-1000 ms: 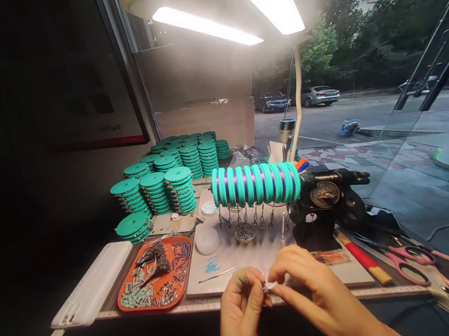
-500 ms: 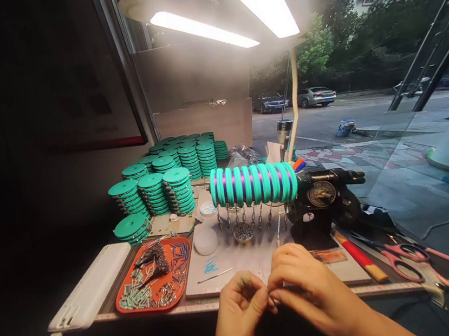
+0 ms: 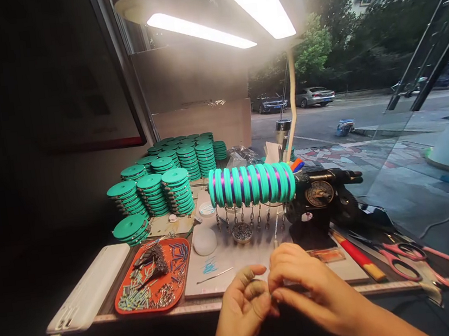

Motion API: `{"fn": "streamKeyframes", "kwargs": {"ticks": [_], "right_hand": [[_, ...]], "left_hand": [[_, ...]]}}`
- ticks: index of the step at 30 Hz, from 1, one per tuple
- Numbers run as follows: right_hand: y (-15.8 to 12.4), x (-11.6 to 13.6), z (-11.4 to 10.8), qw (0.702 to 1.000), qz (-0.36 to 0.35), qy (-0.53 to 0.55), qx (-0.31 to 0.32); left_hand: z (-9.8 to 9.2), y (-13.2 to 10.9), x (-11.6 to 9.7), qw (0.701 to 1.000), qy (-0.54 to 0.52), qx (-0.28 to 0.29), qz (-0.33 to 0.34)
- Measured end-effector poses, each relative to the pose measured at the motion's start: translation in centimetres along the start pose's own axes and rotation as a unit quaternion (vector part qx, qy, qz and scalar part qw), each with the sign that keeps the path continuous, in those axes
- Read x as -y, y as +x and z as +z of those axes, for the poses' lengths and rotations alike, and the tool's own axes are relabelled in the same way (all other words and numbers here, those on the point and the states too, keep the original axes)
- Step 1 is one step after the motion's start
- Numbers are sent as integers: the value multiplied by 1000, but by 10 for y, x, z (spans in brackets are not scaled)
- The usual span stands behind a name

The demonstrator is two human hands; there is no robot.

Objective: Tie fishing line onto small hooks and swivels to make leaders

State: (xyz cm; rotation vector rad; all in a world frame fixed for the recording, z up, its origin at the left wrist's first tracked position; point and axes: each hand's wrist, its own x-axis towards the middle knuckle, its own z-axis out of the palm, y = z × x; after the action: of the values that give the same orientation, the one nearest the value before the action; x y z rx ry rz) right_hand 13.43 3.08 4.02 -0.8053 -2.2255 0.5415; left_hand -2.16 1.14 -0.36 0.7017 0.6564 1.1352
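Bright turquoise rings point(image 3: 237, 188) run in even stripes with purple showing between — the stacked discs point(image 3: 177, 193) are a deeper green. The tray point(image 3: 181, 290) is orange-red, the power bank point(image 3: 89, 287) plain white, the machine point(image 3: 314, 233) black — its dial point(image 3: 320, 193) brass-toned.

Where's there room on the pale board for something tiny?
There's a small bare patch of pale board between the round white container, the bowl of bits and the left hand. It's crowded in the orange tray and at the right, around the pink-handled scissors.
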Motion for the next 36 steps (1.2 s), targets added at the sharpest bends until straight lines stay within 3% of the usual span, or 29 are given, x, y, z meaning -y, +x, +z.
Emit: {"fn": "streamKeyframes", "kwargs": {"ticks": [4,10,17,21,24,26,28,31,36], "right_hand": [[-2,-3,2,1000,-11,-26,-10],[-3,-4,5,1000,-9,-17,-1],[-3,0,3,998,24,50,10],[-4,-2,4,999,13,49,5],[-13,-4,9,998,3,36,-58],[-22,-5,15,990,41,43,-131],[-31,-6,24,975,114,83,-175],[-36,-4,40,937,223,222,-151],[-33,0,52,810,283,508,-82]], "left_hand": [[-5,-1,-5,993,114,33,-11],[1,0,-13,968,234,73,44],[-4,1,3,993,101,48,-30],[-5,1,12,998,33,38,-34],[-2,-1,16,999,-21,15,-42],[-1,-3,17,997,-52,-6,-63],[0,-5,19,994,-66,-25,-78],[-1,-7,22,995,-51,-36,-72],[-2,-12,25,998,34,-35,-29]]}}
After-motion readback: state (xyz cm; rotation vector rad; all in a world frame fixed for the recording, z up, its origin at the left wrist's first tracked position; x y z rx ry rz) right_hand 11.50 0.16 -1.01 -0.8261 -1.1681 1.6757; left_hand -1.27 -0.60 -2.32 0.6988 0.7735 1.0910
